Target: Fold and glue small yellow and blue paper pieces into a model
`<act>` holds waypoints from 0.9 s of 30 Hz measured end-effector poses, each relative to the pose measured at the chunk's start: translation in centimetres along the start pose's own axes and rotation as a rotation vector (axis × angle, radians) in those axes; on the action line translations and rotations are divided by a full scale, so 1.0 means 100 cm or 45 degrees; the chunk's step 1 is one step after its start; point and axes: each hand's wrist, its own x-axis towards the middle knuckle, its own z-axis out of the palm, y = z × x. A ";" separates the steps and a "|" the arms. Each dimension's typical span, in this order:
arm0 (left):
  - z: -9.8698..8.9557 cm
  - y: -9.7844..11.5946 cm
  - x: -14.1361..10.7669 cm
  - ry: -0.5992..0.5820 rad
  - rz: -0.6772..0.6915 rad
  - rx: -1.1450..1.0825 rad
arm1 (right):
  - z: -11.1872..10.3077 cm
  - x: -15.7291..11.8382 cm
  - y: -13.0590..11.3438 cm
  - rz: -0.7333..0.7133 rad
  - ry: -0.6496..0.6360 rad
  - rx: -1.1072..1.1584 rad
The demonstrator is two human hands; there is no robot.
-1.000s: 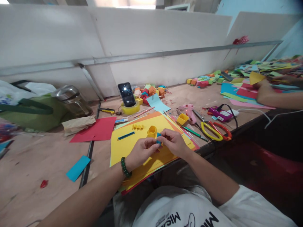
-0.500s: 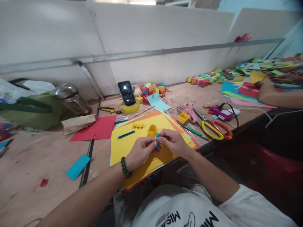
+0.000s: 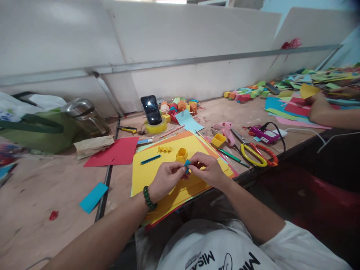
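A small piece of blue paper (image 3: 187, 165) is pinched between my left hand (image 3: 167, 179) and my right hand (image 3: 207, 169), the fingers of both closed on it. It looks folded; my fingertips cover part of it. Just behind my hands a yellow folded-paper cup (image 3: 181, 153) stands on a stack of yellow paper (image 3: 146, 173). A zigzag-folded yellow strip (image 3: 164, 149) and a narrow blue folded strip (image 3: 150, 159) lie on the stack to the left. A second yellow paper cup (image 3: 218, 140) sits beyond its right edge.
To the right are a pink glue gun (image 3: 227, 132), scissors (image 3: 254, 154), a green pencil (image 3: 233, 157) and a purple power strip (image 3: 264, 134). A phone (image 3: 152, 108) leans on a tape roll (image 3: 156, 128) behind. Another person's hand (image 3: 320, 107) handles paper at far right.
My fingers have shifted slightly around the blue paper, which now shows at a different angle. The view has moved a little; the things on the table stay put.
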 end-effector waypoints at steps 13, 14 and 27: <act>-0.004 0.008 0.003 0.016 -0.109 -0.082 | -0.003 -0.004 0.003 -0.652 -0.062 -0.598; -0.005 0.009 0.002 0.006 -0.112 -0.077 | -0.003 -0.004 0.003 -0.662 -0.068 -0.635; -0.010 0.004 -0.002 0.077 0.381 0.682 | -0.002 -0.004 -0.001 -0.268 0.003 -0.255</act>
